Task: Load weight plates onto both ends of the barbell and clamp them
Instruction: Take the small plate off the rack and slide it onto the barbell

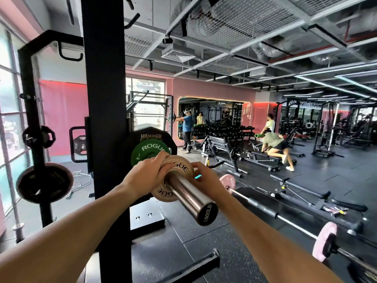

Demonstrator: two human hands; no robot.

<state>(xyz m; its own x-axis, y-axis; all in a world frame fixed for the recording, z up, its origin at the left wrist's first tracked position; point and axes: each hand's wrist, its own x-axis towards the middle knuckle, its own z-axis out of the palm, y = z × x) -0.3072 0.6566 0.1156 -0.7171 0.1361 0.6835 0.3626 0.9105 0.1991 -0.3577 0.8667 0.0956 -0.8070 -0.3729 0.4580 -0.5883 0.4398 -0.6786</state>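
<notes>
Gym floor stretches behind a black rack upright (104, 119). Both hands, left hand (146, 172) and right hand (206, 178), are clamped on the rim of a small tan plate (175, 178), sliding it along the barbell sleeve (189, 197) toward the green plate (149, 150) and black plate (151, 135). The sleeve's long axis runs toward the camera, end cap nearest. Seating the plate flush looks next; then a clamp, none visible.

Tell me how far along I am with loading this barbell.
On this end, a black Hammer plate and a green Rogue plate already sit on the sleeve. In hand: your left hand and right hand are holding a small tan Rogue plate on the sleeve. No clamp is visible yet; the other end is out of view.
</notes>
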